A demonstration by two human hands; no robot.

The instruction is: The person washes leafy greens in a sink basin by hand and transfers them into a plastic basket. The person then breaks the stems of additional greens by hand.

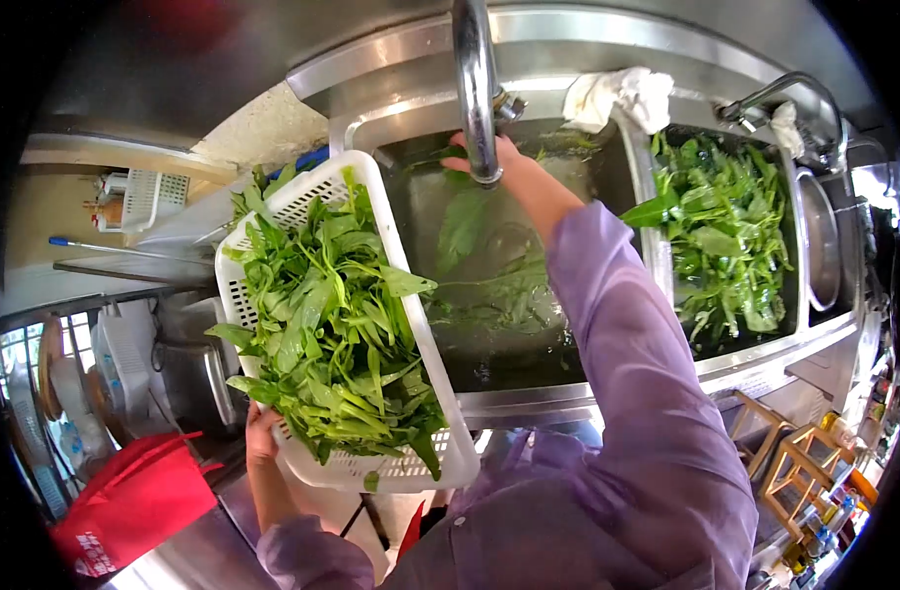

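A white perforated plastic basket [379, 221], heaped with leafy greens [337, 324], is tilted against the left side of the sink. My left hand [263, 431] grips the basket's near left edge, its fingers partly hidden by the rim. Beyond the faucet [477, 93], my right hand [509, 157] reaches into the water-filled left basin [598, 177]. Its fingers close around some leafy greens at the water surface, though the faucet covers part of the hand. Loose leaves [462, 231] and stems float in that basin.
The right basin [802, 305] holds more greens [730, 236] in water. White cloths [622, 96] lie on the divider, and a second faucet [784, 88] stands at right. A red bag [140, 506] is at lower left, wooden stools [799, 472] at lower right.
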